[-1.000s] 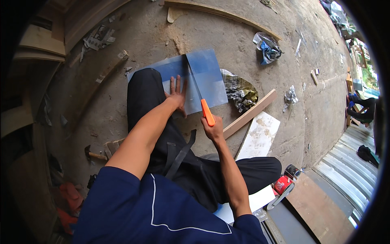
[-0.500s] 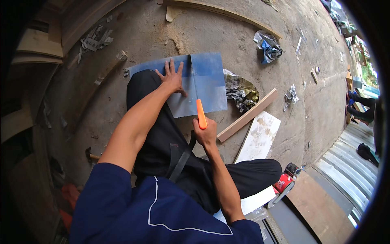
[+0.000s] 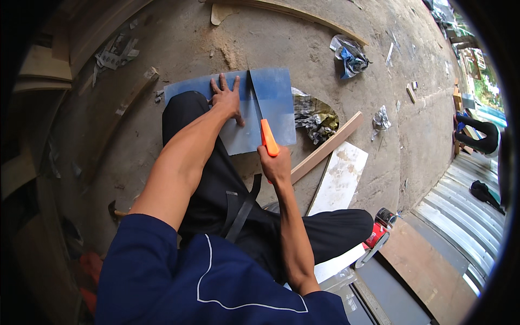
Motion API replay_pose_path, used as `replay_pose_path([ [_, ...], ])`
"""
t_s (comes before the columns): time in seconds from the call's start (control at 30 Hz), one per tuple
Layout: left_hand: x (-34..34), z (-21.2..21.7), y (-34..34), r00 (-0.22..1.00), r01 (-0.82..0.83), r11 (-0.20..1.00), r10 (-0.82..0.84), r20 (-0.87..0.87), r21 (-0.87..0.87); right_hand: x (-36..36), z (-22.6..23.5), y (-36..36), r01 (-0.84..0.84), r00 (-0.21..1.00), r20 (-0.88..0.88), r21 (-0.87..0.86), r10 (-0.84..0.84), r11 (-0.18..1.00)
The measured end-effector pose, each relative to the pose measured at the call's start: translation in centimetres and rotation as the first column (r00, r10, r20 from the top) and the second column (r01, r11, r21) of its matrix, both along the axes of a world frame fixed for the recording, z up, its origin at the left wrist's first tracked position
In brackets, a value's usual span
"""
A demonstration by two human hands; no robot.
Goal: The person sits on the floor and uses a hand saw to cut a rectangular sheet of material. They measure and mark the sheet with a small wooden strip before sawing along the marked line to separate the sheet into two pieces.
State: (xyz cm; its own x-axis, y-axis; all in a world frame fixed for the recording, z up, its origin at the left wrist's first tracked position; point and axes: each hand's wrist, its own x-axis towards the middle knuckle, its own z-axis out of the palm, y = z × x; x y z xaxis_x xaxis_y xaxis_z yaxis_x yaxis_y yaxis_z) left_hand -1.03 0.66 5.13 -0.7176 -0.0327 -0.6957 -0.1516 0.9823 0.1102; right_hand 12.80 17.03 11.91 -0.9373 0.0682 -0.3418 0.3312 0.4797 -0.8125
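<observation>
Pressing flat with fingers spread, the left hand point(image 3: 227, 97) lies on a thin blue rectangular sheet point(image 3: 273, 95) that rests on the dusty concrete floor point(image 3: 179, 38) and partly over the person's black-trousered knee point(image 3: 184, 114). The right hand point(image 3: 276, 165) is closed around the orange handle of a slim-bladed handsaw point(image 3: 268, 138); the blade runs up across the sheet, its tip near the far edge, just right of the left hand's fingers. The sheet's near edge lies right at the saw handle, and its right edge touches or nearly touches a crumpled grey-and-yellow wrapper point(image 3: 314, 114).

Just beyond that, a long pale wooden batten point(image 3: 325, 146) slants from beside the right hand up to the right, with a white stained rectangular board point(image 3: 341, 179) lying beside its lower side. Farther off, well apart from the sheet, sit a crumpled blue-and-white plastic bag point(image 3: 349, 54) and a curved strip of wood point(image 3: 303, 16) along the far floor. Left of the sheet, a short wooden strip point(image 3: 135, 92) lies on bare concrete, and bare floor also lies above the sheet's far edge. Near the right thigh stands a small red tin point(image 3: 379, 230), close to a brown flat board point(image 3: 428, 271) and corrugated grey metal sheeting point(image 3: 466, 216).
</observation>
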Motion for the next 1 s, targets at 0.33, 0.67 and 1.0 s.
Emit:
replay_pose_path([
  [0.33, -1.2, 0.0, 0.2, 0.994, -0.103, 0.994, 0.102, -0.034, -0.031, -2.8, 0.7, -0.2, -0.12, 0.99, -0.064, 0.028, 0.122, 0.992],
  [0.67, -1.9, -0.8, 0.0, 0.991, -0.135, 0.99, 0.134, -0.031, -0.047, -1.1, 1.5, 0.9, -0.157, 0.987, -0.017, 0.005, 0.157, 0.988],
  [1.0, -1.2, -1.1, -1.5, 0.997, 0.034, 0.999, -0.035, -0.07, -0.019, 2.0, 3.9, 5.1, -0.145, 0.986, 0.078, -0.061, 0.15, 0.988],
])
